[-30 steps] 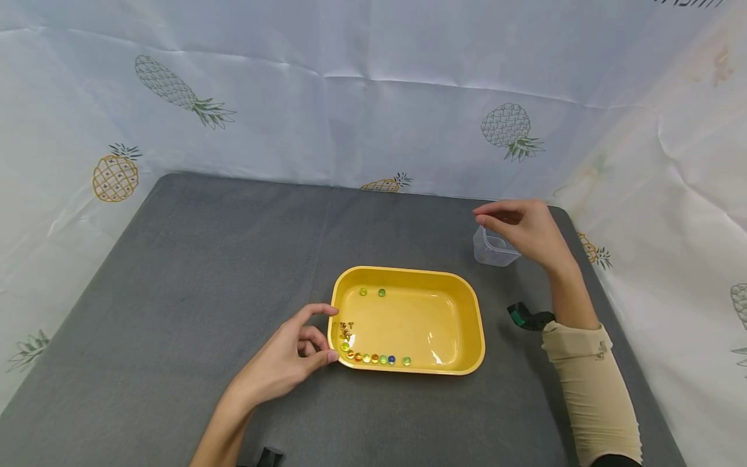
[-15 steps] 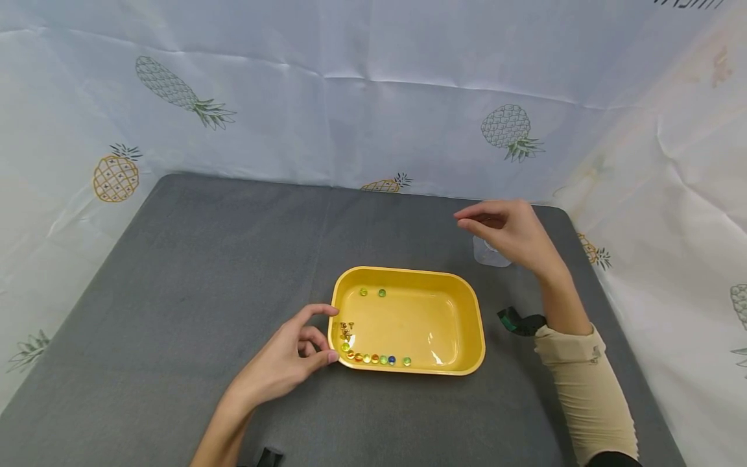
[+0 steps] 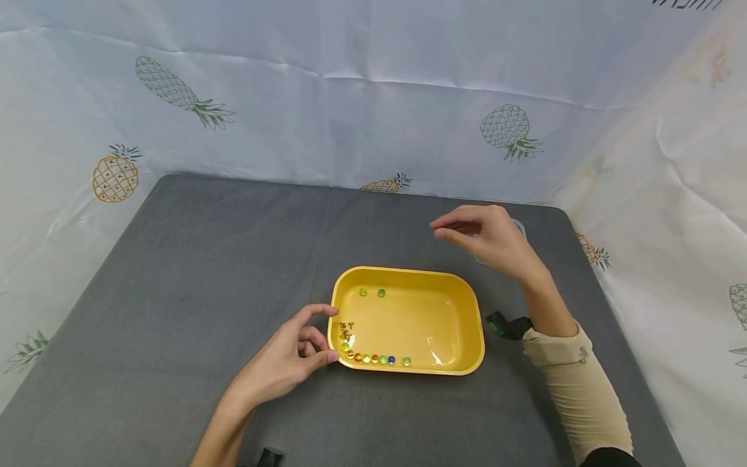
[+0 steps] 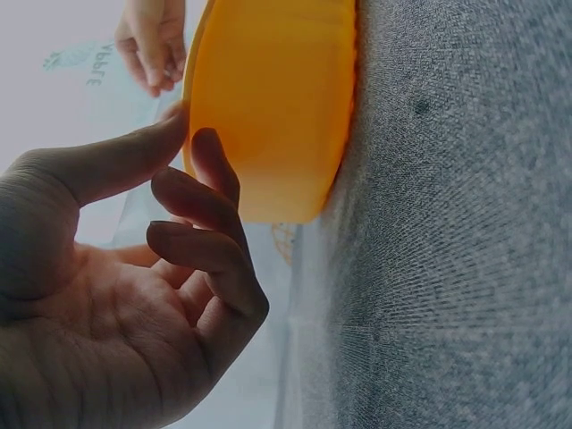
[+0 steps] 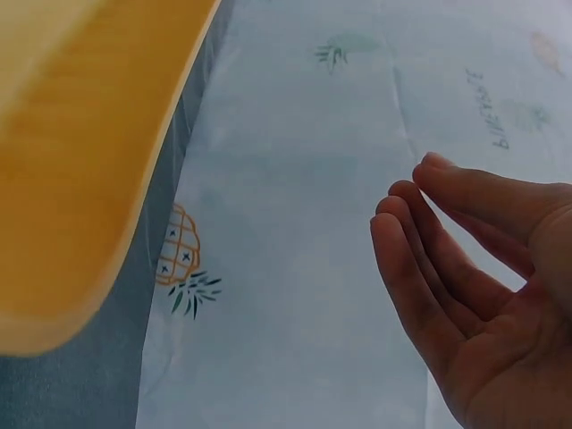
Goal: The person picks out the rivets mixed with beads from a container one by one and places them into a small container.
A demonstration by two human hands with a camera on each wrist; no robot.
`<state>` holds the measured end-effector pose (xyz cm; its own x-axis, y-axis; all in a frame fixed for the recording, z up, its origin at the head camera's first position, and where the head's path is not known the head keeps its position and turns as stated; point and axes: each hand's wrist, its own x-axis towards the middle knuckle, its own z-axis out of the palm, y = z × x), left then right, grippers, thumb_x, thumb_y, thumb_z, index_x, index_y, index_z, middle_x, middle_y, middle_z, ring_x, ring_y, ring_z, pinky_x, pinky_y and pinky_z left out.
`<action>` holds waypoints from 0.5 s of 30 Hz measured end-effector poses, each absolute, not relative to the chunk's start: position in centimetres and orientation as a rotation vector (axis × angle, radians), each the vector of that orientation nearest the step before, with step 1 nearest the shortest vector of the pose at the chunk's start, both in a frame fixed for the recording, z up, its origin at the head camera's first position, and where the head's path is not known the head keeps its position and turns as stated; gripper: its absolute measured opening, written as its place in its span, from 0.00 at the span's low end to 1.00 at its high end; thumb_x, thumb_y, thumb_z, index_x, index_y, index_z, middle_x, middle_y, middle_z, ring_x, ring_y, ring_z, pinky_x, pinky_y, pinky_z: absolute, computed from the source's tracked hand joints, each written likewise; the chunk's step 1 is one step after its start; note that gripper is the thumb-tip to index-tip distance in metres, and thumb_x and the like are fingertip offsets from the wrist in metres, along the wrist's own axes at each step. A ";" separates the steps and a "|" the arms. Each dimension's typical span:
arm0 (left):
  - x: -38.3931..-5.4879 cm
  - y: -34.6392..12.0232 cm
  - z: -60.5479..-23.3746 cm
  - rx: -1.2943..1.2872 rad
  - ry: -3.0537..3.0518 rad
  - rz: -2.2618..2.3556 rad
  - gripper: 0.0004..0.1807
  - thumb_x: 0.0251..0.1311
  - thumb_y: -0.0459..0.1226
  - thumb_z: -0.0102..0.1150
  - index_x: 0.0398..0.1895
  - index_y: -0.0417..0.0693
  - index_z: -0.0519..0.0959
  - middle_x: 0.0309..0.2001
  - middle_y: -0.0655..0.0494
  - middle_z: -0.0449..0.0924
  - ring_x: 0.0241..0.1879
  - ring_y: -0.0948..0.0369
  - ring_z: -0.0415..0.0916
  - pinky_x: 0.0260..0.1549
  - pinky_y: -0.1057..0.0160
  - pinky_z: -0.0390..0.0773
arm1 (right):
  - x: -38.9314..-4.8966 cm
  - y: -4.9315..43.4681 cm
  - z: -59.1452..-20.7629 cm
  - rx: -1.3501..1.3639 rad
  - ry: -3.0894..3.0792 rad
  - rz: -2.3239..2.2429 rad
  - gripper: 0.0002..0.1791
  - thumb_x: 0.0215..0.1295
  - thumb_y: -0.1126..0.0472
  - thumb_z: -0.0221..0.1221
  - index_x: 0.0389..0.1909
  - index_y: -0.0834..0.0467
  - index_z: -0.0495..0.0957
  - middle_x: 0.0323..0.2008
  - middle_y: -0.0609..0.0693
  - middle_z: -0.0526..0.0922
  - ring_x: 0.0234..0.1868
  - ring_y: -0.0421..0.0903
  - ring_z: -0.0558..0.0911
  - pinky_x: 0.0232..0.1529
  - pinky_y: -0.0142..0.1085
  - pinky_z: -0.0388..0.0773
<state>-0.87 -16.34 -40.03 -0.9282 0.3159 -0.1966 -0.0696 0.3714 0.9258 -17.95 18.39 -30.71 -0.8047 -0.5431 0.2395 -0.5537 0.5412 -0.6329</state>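
Observation:
My left hand (image 3: 286, 357) steadies the left end of a yellow tray (image 3: 408, 272), thumb and index fingertip at its rim. Seen from the left wrist, the thumb meets the rim and bent fingers lie by the outer wall. Inside, several glass marbles (image 3: 375, 359) line the near side, and a green marble (image 3: 382, 293) and a yellow-green marble (image 3: 363, 292) lie toward the far side. Small brass-coloured headed pins (image 3: 345, 329) cluster at the left end. Beyond the tray's far right corner hovers my right hand (image 3: 490, 240), thumb close to the fingertips, nothing visible between them.
A clear plastic box (image 3: 518, 227) stands at the back right of the grey table (image 3: 233, 246), mostly hidden behind the right hand. A pineapple-print sheet (image 3: 327, 104) hangs along the back and sides.
My right hand has moved left from above the clear box, toward the tray, and now covers most of that box. The left hand and the tray have stayed put.

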 end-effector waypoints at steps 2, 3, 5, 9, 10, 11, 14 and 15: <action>-0.9 -16.3 -40.0 0.216 2.297 1.575 0.36 0.68 0.35 0.74 0.75 0.46 0.68 0.34 0.54 0.83 0.25 0.65 0.74 0.28 0.67 0.74 | -17.9 17.9 -30.8 1.008 -2.741 1.141 0.11 0.72 0.67 0.70 0.52 0.57 0.91 0.48 0.53 0.93 0.45 0.42 0.90 0.51 0.19 0.81; -0.9 -16.4 -40.1 0.217 2.296 1.576 0.36 0.68 0.35 0.74 0.75 0.46 0.68 0.34 0.53 0.83 0.25 0.65 0.74 0.28 0.67 0.74 | -17.9 17.7 -30.8 1.019 -2.741 1.138 0.11 0.71 0.66 0.70 0.52 0.56 0.92 0.48 0.53 0.93 0.45 0.43 0.90 0.51 0.19 0.81; -0.9 -16.4 -40.1 0.221 2.295 1.578 0.36 0.68 0.35 0.74 0.75 0.46 0.68 0.34 0.53 0.83 0.25 0.65 0.74 0.28 0.67 0.74 | -17.8 17.3 -30.9 1.040 -2.747 1.137 0.11 0.71 0.66 0.70 0.51 0.56 0.92 0.47 0.52 0.93 0.44 0.44 0.90 0.51 0.20 0.82; -0.9 -16.4 -40.1 0.228 2.293 1.583 0.36 0.68 0.35 0.74 0.75 0.46 0.68 0.34 0.53 0.84 0.25 0.65 0.74 0.28 0.67 0.74 | -17.6 16.4 -31.0 1.074 -2.770 1.132 0.10 0.71 0.65 0.70 0.51 0.55 0.92 0.46 0.51 0.93 0.44 0.44 0.90 0.51 0.24 0.84; -0.8 -16.4 -40.1 0.229 2.294 1.583 0.36 0.68 0.35 0.74 0.75 0.45 0.68 0.34 0.53 0.84 0.25 0.65 0.74 0.28 0.67 0.74 | -17.5 16.2 -31.1 1.085 -2.775 1.135 0.10 0.71 0.65 0.71 0.50 0.55 0.92 0.46 0.50 0.93 0.44 0.44 0.90 0.51 0.25 0.84; -0.8 -16.4 -40.1 0.228 2.294 1.583 0.36 0.68 0.36 0.74 0.75 0.45 0.68 0.34 0.53 0.84 0.25 0.65 0.74 0.28 0.67 0.74 | -17.5 16.0 -31.2 1.097 -2.778 1.139 0.10 0.71 0.65 0.71 0.50 0.55 0.92 0.46 0.50 0.93 0.44 0.43 0.90 0.52 0.26 0.85; -0.8 -16.4 -40.1 0.227 2.295 1.582 0.36 0.68 0.35 0.74 0.75 0.45 0.68 0.34 0.53 0.84 0.25 0.65 0.74 0.28 0.67 0.74 | -17.4 15.4 -31.3 1.138 -2.771 1.153 0.10 0.70 0.65 0.72 0.50 0.54 0.92 0.45 0.49 0.93 0.43 0.42 0.90 0.52 0.29 0.86; -0.8 -16.4 -40.1 0.227 2.296 1.582 0.36 0.68 0.35 0.74 0.75 0.45 0.68 0.34 0.53 0.84 0.25 0.65 0.74 0.28 0.67 0.74 | -17.3 15.2 -31.3 1.153 -2.766 1.156 0.10 0.70 0.65 0.72 0.50 0.54 0.92 0.45 0.49 0.93 0.43 0.42 0.90 0.52 0.30 0.86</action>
<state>-0.81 -16.40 -40.11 -0.9285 0.3200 -0.1882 -0.0620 0.3664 0.9284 -17.31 15.22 -31.34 -0.7402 -0.6427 0.1976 -0.5921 0.4838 -0.6445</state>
